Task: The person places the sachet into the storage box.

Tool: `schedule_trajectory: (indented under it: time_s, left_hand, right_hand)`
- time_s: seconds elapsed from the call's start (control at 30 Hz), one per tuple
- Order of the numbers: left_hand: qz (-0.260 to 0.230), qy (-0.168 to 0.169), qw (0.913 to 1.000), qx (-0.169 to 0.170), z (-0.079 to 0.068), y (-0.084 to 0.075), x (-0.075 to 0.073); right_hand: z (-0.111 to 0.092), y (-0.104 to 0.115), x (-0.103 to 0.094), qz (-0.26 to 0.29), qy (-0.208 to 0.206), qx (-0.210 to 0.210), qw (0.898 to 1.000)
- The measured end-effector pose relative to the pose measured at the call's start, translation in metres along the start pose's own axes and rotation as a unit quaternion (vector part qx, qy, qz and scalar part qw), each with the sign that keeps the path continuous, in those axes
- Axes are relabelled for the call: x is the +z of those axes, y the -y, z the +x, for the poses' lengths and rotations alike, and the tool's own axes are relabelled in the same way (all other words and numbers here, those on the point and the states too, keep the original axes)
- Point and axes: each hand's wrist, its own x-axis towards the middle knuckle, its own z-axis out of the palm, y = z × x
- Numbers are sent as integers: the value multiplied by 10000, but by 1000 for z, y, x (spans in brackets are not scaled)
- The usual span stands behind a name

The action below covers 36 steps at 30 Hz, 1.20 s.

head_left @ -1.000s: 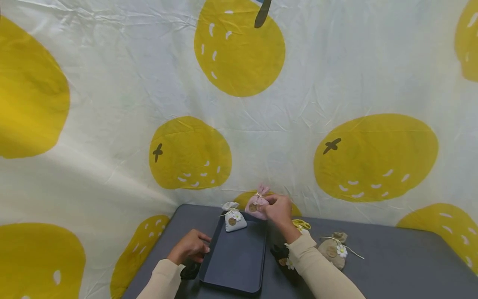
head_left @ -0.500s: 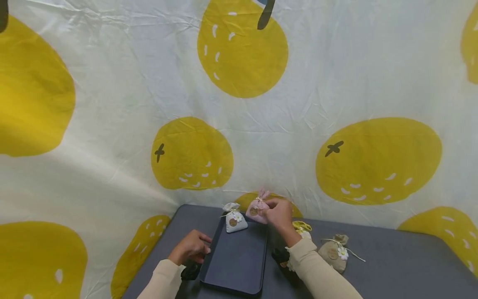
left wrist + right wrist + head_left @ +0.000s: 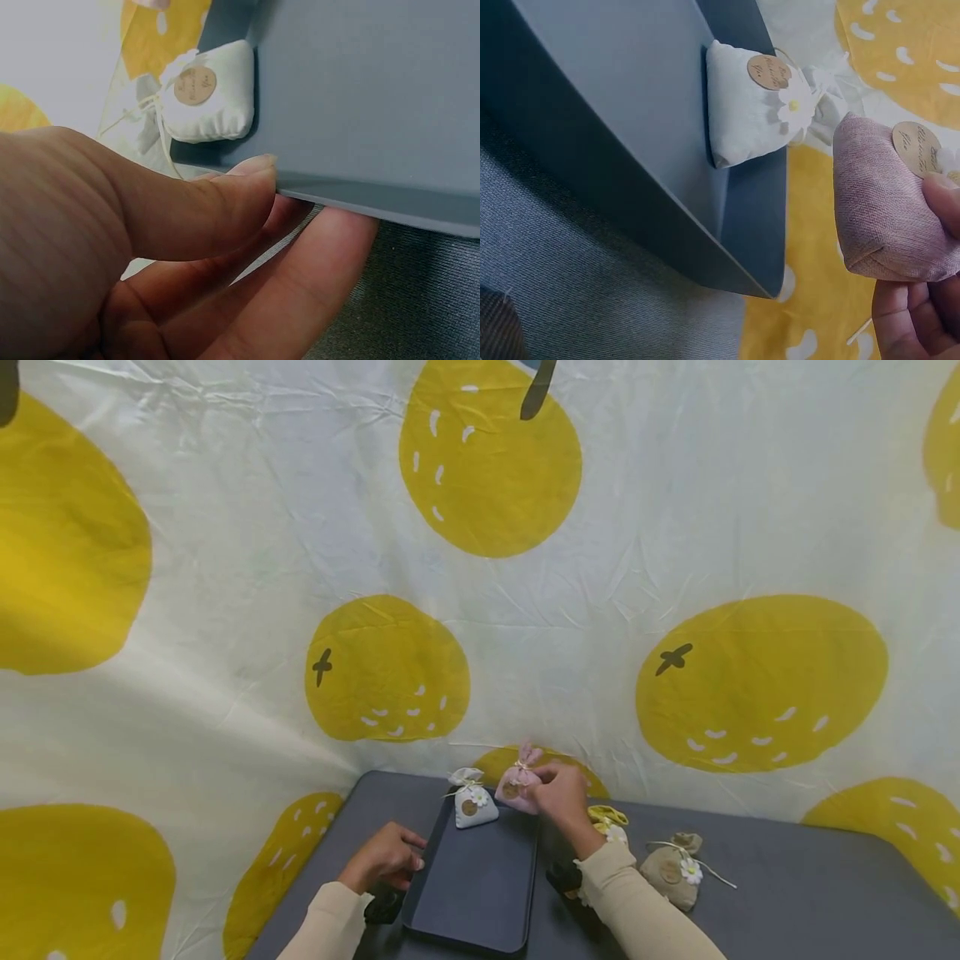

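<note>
In the head view my right hand (image 3: 564, 800) pinches a small pink drawstring pouch (image 3: 516, 791) by its side, over the far right corner of a dark grey tray (image 3: 472, 889). The right wrist view shows the pink pouch (image 3: 889, 210) beyond the tray's end wall, a round brown label on its face. Inside the tray's far end leans a white pouch (image 3: 476, 810) with a daisy, label and tied string. My left hand (image 3: 386, 856) holds the tray's left edge; the left wrist view shows the thumb on the rim and fingers beneath.
Right of the tray, a tan pouch (image 3: 670, 877) with a daisy lies on the grey table (image 3: 787, 893). A yellow-topped pouch (image 3: 609, 816) is partly hidden by the right arm. A curtain (image 3: 555, 677) with yellow fruit prints hangs right behind the table.
The right hand has lowered the pink pouch slightly toward the tray's far end. The left hand stays on the tray edge, and the tray and white pouch look unmoved.
</note>
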Motion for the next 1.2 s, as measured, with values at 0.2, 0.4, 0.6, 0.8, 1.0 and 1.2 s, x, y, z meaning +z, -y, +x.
schedule_trajectory:
  time_s: [0.2, 0.4, 0.6, 0.8, 1.0, 1.2]
  left_hand:
    - [-11, 1, 10000, 32, 1, -1, 1]
    - [37, 4, 10000, 73, 2, 0, 1]
    - [39, -14, 10000, 65, 1, 0, 2]
    - [56, -24, 10000, 68, 0, 0, 2]
    - [39, 51, 9999, 111, 0, 1, 2]
    - [72, 41, 9998, 163, 0, 0, 2]
  right_hand:
    - [0, -3, 2, 47, 45, -40, 10000]
    - [-1, -3, 3, 37, 94, -44, 9999]
    - [-2, -3, 4, 9, 141, 68, 9999]
    - [-2, -5, 7, -188, 1, 23, 9998]
    - [-4, -5, 9, -345, -8, 100, 9994]
    - [-5, -9, 11, -363, 64, 145, 9992]
